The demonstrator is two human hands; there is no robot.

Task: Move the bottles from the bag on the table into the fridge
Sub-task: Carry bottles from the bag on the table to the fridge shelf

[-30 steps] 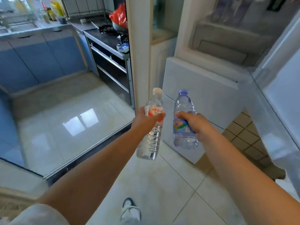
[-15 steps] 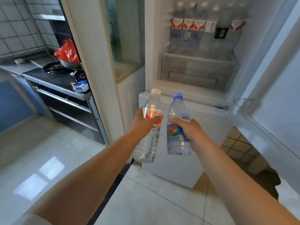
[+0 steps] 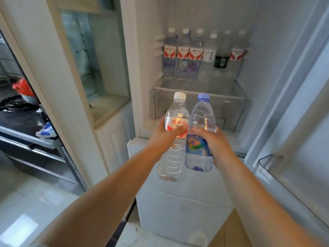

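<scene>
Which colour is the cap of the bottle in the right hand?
Blue. The cap of the bottle in the right hand shows clearly in the head view.

- One view only: a wide-angle camera worn on the person's head, looking forward and slightly down along both outstretched forearms.
- It faces the open fridge (image 3: 204, 50) head-on and from close by; the shelf of bottles (image 3: 203, 56) sits high in frame, the door (image 3: 302, 139) runs down the right edge.
- The left edge takes in a kitchen counter (image 3: 21, 120) through a doorway; the floor (image 3: 26, 202) fills the lower left corner.
- Straight lines bow towards the borders.
</scene>
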